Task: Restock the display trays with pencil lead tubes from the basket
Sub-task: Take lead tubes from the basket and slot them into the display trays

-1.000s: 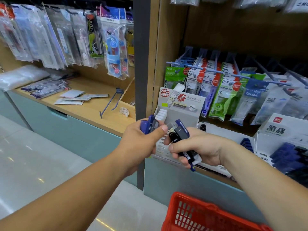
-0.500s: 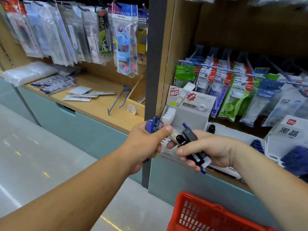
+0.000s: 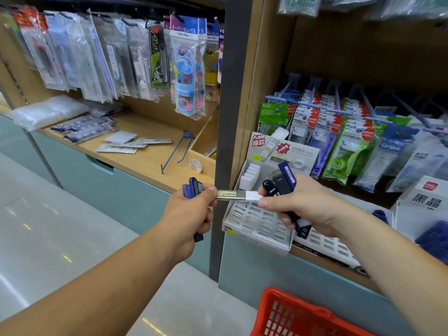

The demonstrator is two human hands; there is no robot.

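Wooden shelving (image 3: 150, 163) with pale teal base cabinets (image 3: 72, 183) stands on a glossy grey floor (image 3: 48, 238).

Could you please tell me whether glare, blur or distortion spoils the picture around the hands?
In the head view, lighting is even; the left hand, right hand and the clear tube pinched between them are sharp; bright spots glare on the glossy floor; packets at top right are smeared; the wide lens slants the dark post.

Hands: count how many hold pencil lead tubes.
2. Left hand grips dark blue plastic tubes by the grey post; right hand grips black and blue tubes over the white slotted tray. Both pinch one clear tube.
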